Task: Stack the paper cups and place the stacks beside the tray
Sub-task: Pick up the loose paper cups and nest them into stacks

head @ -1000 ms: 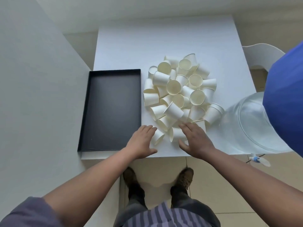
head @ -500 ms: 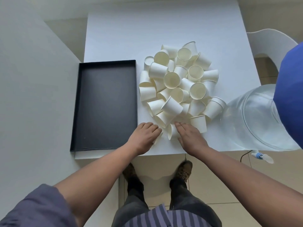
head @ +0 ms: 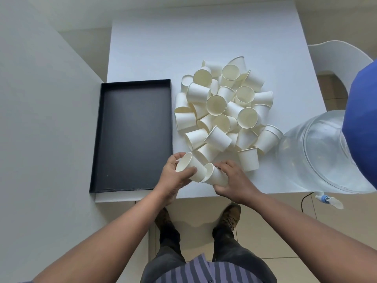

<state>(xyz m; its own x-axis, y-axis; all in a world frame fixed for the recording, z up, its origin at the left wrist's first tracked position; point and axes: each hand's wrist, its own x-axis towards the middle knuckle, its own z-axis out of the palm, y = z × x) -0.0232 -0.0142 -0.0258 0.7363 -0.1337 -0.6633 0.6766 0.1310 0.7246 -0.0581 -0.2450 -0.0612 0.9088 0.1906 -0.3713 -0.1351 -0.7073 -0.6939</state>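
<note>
A heap of several white paper cups (head: 222,111) lies on the white table (head: 204,37), right of an empty black tray (head: 132,137). At the near edge of the heap my left hand (head: 173,178) grips one paper cup (head: 188,165) lying on its side, mouth turned to the left. My right hand (head: 232,180) grips a second paper cup (head: 215,174), also on its side, its rim against the base end of the left cup. Both cups are lifted just above the table's front edge.
A large clear water bottle (head: 318,152) with a blue top leans at the table's right front corner, close to the heap. A white chair (head: 336,56) stands behind it. A grey wall runs along the left of the tray. My shoes are on the tiled floor below.
Both hands lay flat on cups at the heap's near edge. Now each has curled round a cup and lifted it, and the two cups are brought together.
</note>
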